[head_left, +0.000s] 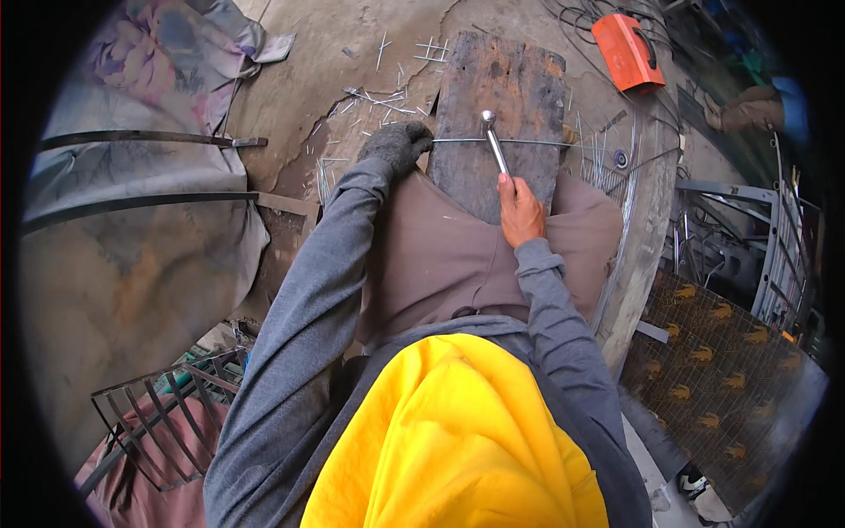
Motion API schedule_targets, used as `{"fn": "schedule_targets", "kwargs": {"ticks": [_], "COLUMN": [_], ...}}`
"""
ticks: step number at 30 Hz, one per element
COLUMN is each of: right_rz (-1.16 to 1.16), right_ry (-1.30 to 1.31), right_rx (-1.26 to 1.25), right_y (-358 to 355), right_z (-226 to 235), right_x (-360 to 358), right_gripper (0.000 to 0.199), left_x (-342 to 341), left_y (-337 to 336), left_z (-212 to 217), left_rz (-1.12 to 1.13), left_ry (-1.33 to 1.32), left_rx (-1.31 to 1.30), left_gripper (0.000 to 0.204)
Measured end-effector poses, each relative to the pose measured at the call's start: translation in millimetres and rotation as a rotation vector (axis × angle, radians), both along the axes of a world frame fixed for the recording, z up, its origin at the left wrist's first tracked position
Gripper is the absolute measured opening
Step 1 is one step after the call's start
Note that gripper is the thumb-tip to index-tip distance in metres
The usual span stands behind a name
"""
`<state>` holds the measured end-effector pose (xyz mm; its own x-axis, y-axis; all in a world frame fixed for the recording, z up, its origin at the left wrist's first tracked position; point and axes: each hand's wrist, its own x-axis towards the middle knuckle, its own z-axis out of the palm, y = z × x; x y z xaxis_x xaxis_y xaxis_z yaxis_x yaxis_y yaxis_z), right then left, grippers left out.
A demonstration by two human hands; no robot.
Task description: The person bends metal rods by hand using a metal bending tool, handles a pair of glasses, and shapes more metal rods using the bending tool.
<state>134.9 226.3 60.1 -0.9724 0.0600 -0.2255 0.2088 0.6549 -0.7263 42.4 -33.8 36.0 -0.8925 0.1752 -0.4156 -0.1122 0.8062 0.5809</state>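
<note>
My left hand (397, 143), in a dark grey glove, grips the left end of a thin steel wire (528, 142) lying across a worn wooden board (506, 84). In my bare right hand (519, 211) is a metal hammer (494, 141), its head resting on the wire near the middle of the board. The board lies on the ground just past my knees. Both forearms wear grey sleeves.
Several short cut wire pieces (387, 97) are scattered on the cracked ground left of the board. An orange power tool (627, 51) lies at the upper right. A metal grate (158, 414) sits lower left, wire mesh (722, 352) at right, and a covered heap (123, 220) at left.
</note>
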Motion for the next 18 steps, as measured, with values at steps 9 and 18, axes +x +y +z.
{"fn": "schedule_targets", "kwargs": {"ticks": [9,18], "right_rz": [0.013,-0.015], "right_ry": [-0.113,-0.018], "right_rx": [0.112,0.027], "right_y": [2,-5], "right_z": [-12,9], "right_x": [5,5], "right_gripper": [0.050,0.049], "left_x": [3,0], "left_y": [-5,-6], "left_z": [-4,-11], "left_rz": [0.056,-0.044], "left_ry": [0.087,0.055], "left_rx": [-0.043,-0.051], "left_gripper": [0.036,0.036]}}
